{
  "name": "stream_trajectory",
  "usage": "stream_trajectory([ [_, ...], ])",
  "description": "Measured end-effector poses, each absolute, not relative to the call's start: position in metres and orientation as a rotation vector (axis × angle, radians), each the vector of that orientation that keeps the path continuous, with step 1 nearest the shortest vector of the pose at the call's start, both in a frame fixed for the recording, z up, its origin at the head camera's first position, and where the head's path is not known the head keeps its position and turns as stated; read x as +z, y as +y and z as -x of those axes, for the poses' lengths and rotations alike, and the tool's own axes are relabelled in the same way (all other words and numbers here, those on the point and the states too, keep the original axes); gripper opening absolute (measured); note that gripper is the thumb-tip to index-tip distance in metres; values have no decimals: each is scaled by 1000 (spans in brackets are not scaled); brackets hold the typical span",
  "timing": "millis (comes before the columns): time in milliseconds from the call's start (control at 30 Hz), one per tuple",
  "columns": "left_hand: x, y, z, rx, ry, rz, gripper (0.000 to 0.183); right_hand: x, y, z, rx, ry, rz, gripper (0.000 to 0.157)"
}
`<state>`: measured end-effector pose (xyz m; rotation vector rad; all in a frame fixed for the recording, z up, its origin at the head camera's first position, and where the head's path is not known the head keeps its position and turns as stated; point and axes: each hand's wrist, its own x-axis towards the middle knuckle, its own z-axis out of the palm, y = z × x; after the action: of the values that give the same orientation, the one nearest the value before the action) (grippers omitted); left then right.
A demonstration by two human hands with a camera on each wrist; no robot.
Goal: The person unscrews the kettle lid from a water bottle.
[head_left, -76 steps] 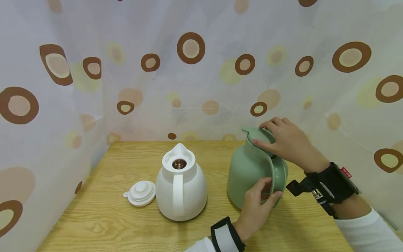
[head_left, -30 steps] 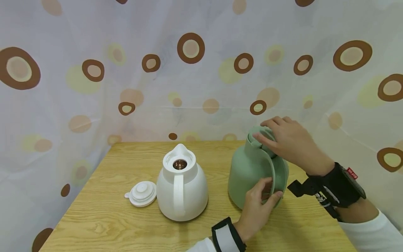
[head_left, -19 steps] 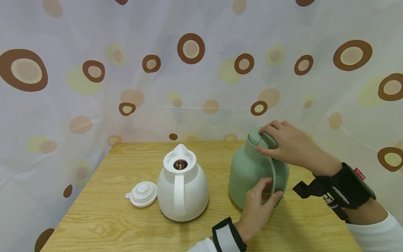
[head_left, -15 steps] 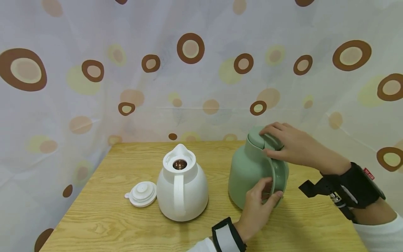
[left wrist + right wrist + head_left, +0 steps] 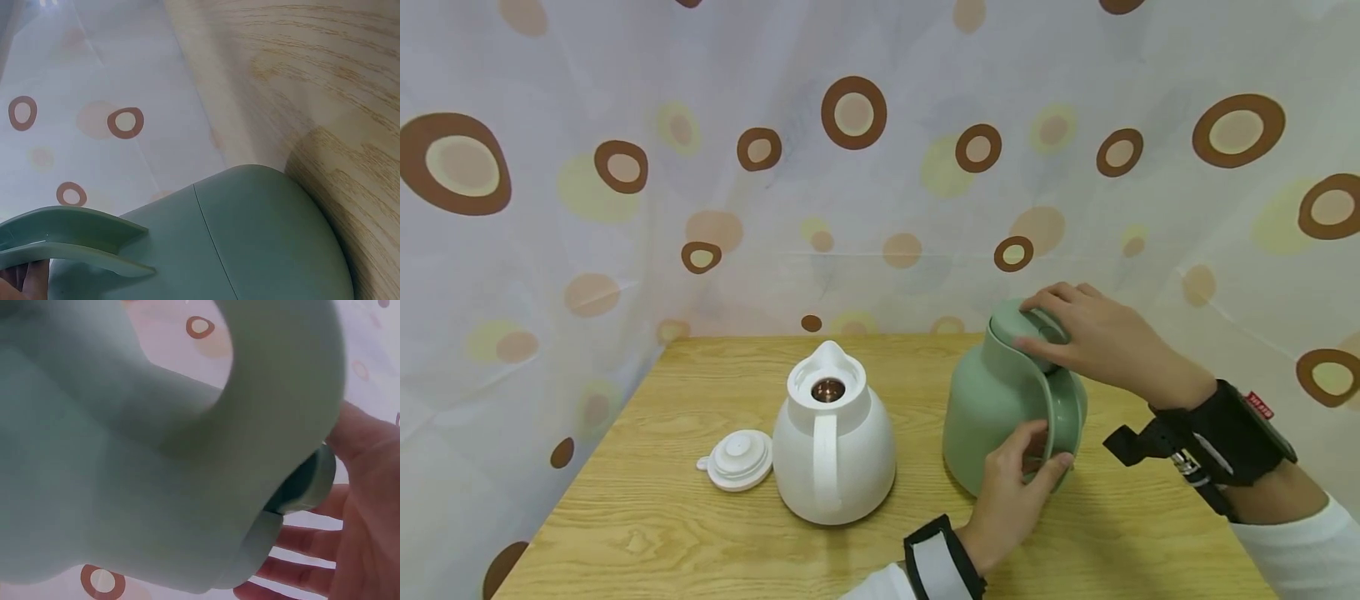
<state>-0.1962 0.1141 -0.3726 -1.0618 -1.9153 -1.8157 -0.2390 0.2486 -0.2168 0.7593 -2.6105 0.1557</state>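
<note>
A green thermos jug [image 5: 985, 417] stands upright on the right side of the table. My left hand [image 5: 1011, 496] grips its handle, whose edges also show in the left wrist view as a green curved handle [image 5: 75, 219]. On top of the jug, my right hand [image 5: 1097, 342] holds the round green lid [image 5: 1009, 319], thumb on the near side and fingers over the far side. Seen from the right wrist, the fingers [image 5: 306, 575] reach around the lid's edge. Whether the lid sits fully down in the neck cannot be told.
A white thermos jug [image 5: 842, 467] stands to the left, its mouth uncovered and its handle toward me. Beside it lies a white lid [image 5: 737, 461] with a small tab. The wooden table [image 5: 647, 533] ends at a patterned curtain [image 5: 880, 200] behind and on both sides.
The green lid has turned; the tab that stuck out at the left no longer shows there. My right hand shifted right along the lid, then back left over it. The left hand stays put.
</note>
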Motion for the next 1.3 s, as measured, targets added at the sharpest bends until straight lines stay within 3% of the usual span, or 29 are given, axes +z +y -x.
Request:
stream_trajectory([
  [433,-371,112,194,-1809,-1917,1056,26,-217,262,247,305,-2601,-1008,39],
  [733,-373,111,195,-1787,-1908,1072,26,-226,246,251,168,-2650,-723,65],
  [1033,-374,112,196,-1777,-1922,1061,26,-229,247,255,301,-2684,-773,58],
  [1300,-349,101,180,-1774,-1919,1073,22,-233,256,264,522,-2613,-924,52],
])
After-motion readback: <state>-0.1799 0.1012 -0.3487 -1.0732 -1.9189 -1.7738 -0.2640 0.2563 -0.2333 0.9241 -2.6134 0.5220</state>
